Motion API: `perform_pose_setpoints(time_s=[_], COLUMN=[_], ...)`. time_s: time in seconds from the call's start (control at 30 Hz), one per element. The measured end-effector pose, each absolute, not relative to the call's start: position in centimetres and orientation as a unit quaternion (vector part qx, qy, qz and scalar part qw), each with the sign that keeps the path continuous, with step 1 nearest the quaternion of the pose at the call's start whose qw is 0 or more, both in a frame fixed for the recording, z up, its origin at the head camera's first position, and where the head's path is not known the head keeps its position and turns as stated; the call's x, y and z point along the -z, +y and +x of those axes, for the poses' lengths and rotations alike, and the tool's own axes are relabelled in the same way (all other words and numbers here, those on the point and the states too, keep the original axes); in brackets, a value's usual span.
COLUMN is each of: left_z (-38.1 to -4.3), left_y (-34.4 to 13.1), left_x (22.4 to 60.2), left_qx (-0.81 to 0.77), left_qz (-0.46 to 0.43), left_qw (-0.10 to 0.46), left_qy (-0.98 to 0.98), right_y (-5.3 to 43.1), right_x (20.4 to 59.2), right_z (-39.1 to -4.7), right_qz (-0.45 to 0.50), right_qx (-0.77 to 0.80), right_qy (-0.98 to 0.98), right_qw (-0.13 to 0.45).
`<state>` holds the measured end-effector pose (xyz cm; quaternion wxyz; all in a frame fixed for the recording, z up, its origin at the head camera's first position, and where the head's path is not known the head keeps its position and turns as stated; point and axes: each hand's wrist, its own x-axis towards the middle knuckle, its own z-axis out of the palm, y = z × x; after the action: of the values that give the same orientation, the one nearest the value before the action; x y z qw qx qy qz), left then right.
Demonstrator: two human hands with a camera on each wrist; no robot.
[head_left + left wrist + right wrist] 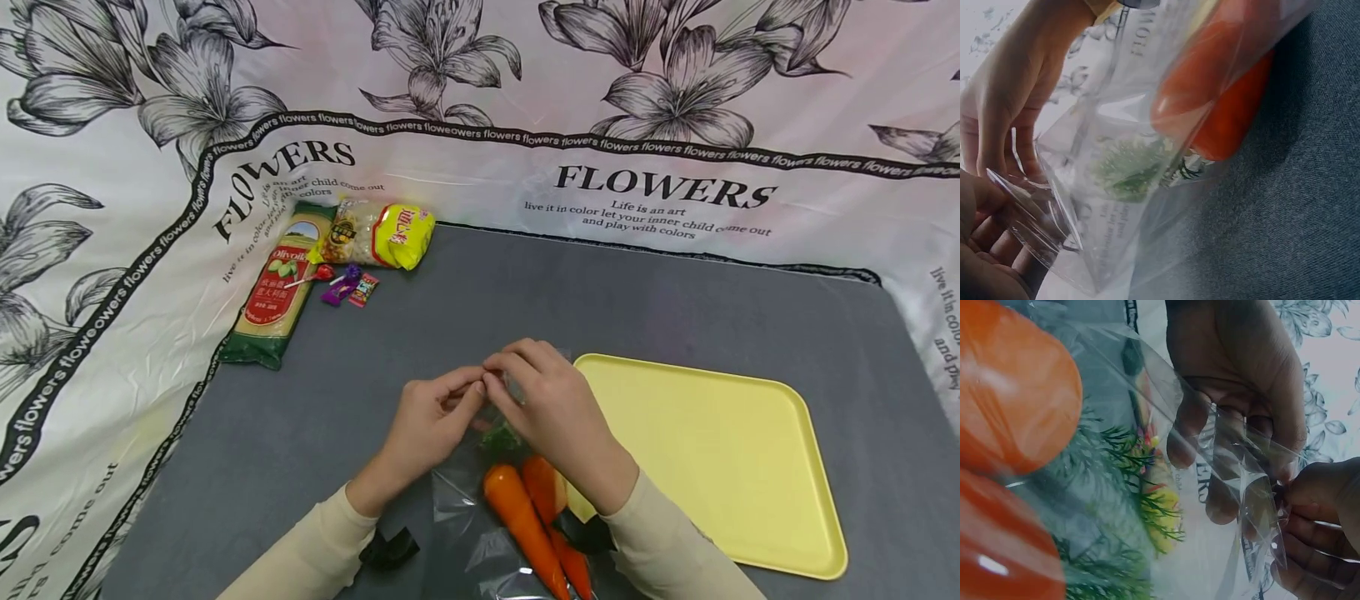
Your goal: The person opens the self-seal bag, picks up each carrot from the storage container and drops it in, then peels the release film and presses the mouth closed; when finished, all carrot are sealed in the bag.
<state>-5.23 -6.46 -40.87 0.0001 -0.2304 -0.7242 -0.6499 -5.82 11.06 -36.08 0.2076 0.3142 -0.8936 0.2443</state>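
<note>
A clear plastic bag lies on the grey table in the head view, with orange carrots and feathery green leaves inside. At its upper end my left hand and right hand meet, fingertips nearly touching. Both pinch the thin film of the bag's mouth. In the left wrist view, the film stretches between the fingers of the two hands. The right wrist view shows the gathered edge held between thumb and fingers, with carrots and leaves close by.
A yellow tray lies to the right, its left edge behind my right hand. At the back left are a green-and-red pasta packet, a yellow snack bag, a lollipop and small wrapped sweets.
</note>
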Motion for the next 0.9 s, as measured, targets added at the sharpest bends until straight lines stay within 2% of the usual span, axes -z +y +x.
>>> perform_pose_setpoints(time_s=[0.17, 0.27, 0.4, 0.7, 0.77, 0.9], left_z=[-5.1, -5.0, -4.8, -4.9, -4.9, -5.0], left_y=[-6.6, -6.6, -6.6, -6.3, -6.2, -6.4], left_x=[41.4, 41.6, 41.7, 41.4, 41.3, 41.4], left_qx=[0.55, 0.509, 0.499, 0.546, 0.554, 0.586], left_qz=[-0.273, -0.285, -0.292, -0.277, -0.271, -0.256], left_qw=[0.075, 0.095, 0.09, 0.041, 0.025, 0.004], left_qy=[-0.786, -0.807, -0.811, -0.789, -0.787, -0.769], right_y=[11.1, 11.2, 11.6, 12.7, 13.0, 14.3], right_x=[36.2, 36.5, 36.9, 38.1, 38.4, 39.2], right_z=[-6.0, -6.2, -6.5, -6.8, -6.8, -7.4], right_qz=[0.321, 0.326, 0.317, 0.248, 0.236, 0.188], right_qx=[-0.227, -0.235, -0.281, -0.412, -0.43, -0.448], right_qy=[-0.894, -0.891, -0.886, -0.867, -0.862, -0.858], right_qw=[0.214, 0.211, 0.19, 0.13, 0.129, 0.164])
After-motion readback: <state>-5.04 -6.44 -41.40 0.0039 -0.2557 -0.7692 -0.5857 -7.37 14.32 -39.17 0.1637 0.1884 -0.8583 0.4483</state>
